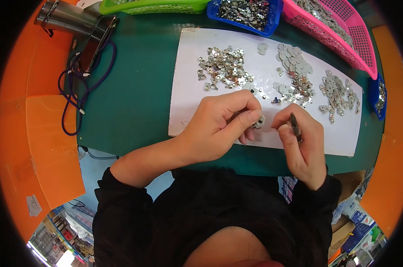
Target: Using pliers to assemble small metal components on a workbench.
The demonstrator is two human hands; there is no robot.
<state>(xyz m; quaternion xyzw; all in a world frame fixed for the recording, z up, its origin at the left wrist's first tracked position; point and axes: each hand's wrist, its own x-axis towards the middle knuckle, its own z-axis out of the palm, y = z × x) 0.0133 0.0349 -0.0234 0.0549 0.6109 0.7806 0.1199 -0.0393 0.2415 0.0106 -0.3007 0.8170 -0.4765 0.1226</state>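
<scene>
my left hand [219, 122] pinched a small grey metal piece [259, 121] in its fingertips, just over the white sheet [188, 84]. my right hand [299, 142] gripped a thin dark tool [294, 126] right beside it.

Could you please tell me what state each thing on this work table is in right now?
Left hand: pinching a small grey metal part at its fingertips.
Right hand: gripping a thin dark tool, tip toward the part.
White rectangular sheet: lying flat, bearing three loose heaps of small metal pieces.
Blue plastic basket: filled with shiny pieces.
Pink plastic basket: holding grey pieces.
Purple cord: loosely looped on the green mat.
</scene>
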